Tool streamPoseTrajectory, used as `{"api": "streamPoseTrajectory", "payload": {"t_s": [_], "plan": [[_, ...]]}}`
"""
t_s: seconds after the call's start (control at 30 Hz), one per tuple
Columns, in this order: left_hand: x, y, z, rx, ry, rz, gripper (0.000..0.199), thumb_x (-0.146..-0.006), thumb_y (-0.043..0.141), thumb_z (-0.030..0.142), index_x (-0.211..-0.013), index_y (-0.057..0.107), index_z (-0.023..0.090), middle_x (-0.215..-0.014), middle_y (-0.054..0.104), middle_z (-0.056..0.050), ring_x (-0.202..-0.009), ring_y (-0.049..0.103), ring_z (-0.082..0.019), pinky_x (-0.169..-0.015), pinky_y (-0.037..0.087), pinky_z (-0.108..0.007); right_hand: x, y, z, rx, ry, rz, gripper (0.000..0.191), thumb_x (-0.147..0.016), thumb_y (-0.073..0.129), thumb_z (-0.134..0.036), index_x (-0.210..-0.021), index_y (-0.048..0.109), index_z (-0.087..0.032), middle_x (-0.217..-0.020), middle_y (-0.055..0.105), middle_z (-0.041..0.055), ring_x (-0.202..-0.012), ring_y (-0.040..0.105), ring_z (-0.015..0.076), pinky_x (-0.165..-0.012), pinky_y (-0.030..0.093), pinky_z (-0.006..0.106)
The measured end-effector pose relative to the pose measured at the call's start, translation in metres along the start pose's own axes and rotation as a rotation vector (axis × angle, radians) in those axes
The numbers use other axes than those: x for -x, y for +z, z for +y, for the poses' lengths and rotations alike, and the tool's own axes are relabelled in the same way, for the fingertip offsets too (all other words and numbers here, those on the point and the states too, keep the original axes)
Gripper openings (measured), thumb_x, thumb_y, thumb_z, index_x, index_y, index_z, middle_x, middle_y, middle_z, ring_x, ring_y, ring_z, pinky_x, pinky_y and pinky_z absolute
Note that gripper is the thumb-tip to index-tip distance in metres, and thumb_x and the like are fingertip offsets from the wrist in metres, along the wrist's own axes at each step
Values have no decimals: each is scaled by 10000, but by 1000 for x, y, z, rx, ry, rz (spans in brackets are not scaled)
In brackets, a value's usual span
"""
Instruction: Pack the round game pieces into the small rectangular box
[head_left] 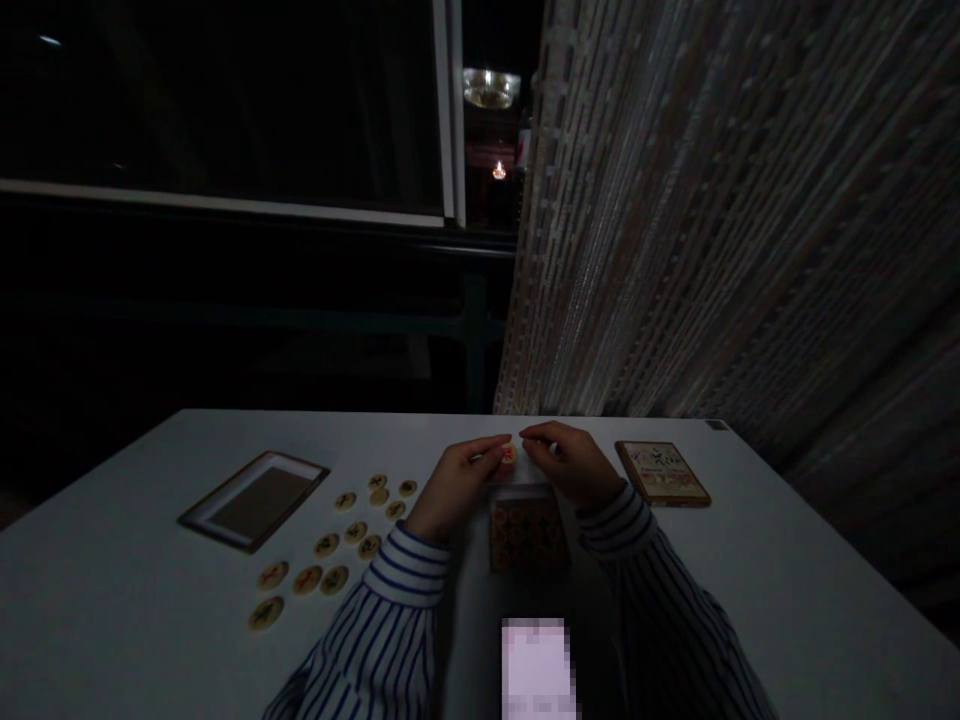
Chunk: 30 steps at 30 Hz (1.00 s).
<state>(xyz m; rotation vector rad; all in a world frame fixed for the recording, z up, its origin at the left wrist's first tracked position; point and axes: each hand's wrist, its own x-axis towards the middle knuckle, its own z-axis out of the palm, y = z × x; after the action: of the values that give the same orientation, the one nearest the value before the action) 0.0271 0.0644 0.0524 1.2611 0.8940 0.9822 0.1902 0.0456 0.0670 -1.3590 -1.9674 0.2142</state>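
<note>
My left hand (466, 482) pinches a round Chinese chess piece (508, 454) with a red character, held up above the table. Close by on the right, my right hand (574, 462) has its thumb and fingertips bent toward the piece, a small gap apart from it, with nothing visible between them. Below both hands sits a box (529, 560) with rows of chess pieces inside. Loose chess pieces (327, 545), some with red and some with dark characters, lie scattered to the left of my left forearm.
An open shallow tray or lid (255, 500) lies at the left of the white table (150, 620). A printed box lid or booklet (663, 473) lies at the right. A bright pixelated patch (536, 668) shows at the near edge. A string curtain (675, 200) hangs behind the table.
</note>
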Motion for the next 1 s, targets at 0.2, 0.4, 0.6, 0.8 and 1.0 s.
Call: {"api": "streamPoseTrajectory", "payload": {"t_s": [0.2,0.4,0.6,0.8,1.0], "plan": [[0,-3,1,-99,40,13,340,-677,580,263,-988,570,127,-711,639,-23,-633,582,-116,-619,460,-243,-1,14,5,-57,-9,-49,192,-776,464,-242,-860,623,-173,-827,649,21,-722,566,105,-681,417,218],[-2,-5,-2,-128,52,8,222,-672,583,280,-821,575,116,-672,619,-14,-605,554,-101,-558,431,-207,0,19,11,-190,-35,-58,156,-736,502,-210,-830,619,-169,-728,638,-6,-640,547,85,-618,410,196],[-1,-4,1,-128,56,25,231,-687,574,307,-810,622,118,-718,643,-31,-676,569,-123,-645,450,-239,1,18,9,-287,-9,-88,191,-717,524,-234,-871,600,-151,-712,616,-4,-618,524,79,-567,403,185],[0,-6,0,-58,46,-64,349,-651,619,286,-960,587,127,-900,651,-59,-841,578,-149,-806,425,-299,2,18,8,-313,61,-80,231,-723,517,-281,-902,587,-152,-745,623,12,-630,533,87,-522,401,182],[-2,-10,-2,-103,36,7,332,-639,625,295,-909,586,106,-839,656,-77,-784,593,-156,-770,440,-310,2,18,8,-308,61,-82,211,-710,534,-257,-884,571,-143,-743,627,17,-654,559,91,-608,432,202]]}}
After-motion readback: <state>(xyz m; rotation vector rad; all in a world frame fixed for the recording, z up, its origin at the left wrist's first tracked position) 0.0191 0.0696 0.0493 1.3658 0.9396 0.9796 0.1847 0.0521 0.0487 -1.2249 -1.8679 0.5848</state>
